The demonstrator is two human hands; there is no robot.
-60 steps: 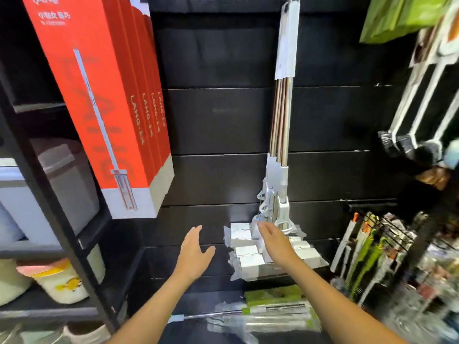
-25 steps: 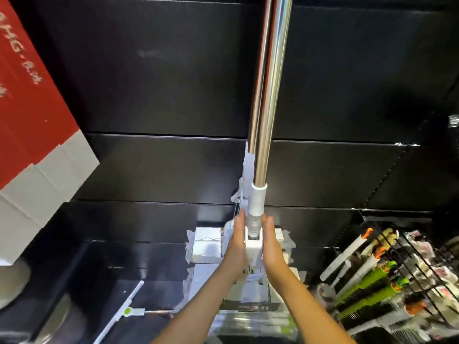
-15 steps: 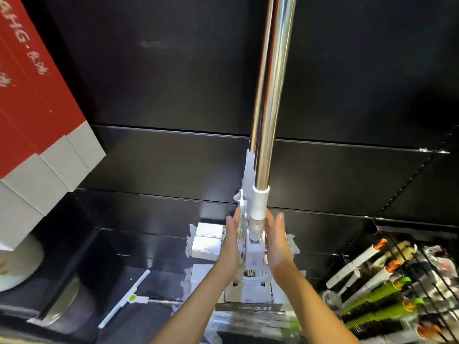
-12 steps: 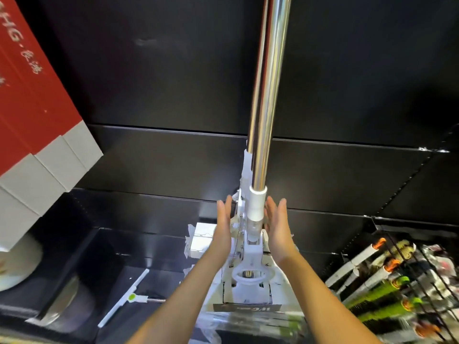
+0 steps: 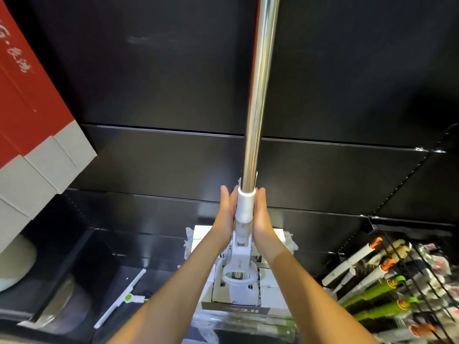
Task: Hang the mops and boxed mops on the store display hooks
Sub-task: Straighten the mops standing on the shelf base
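Hands: left hand (image 5: 227,217), right hand (image 5: 260,217) — flat palms, straight fingers, pressing mop collar (image 5: 245,204).
Change: held apart before, now touching.
Meaning: hanging likely done — steadying only.

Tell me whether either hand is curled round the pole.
No: the left hand and right hand flank the collar with straight fingers.

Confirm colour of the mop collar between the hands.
White collar, under the silver pole; head view.

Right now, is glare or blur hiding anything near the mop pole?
Head view: glare streaks the chrome pole and whitens its collar between the left hand and right hand; the lower-right brushes are blurred; the wide lens bends the wall seams.
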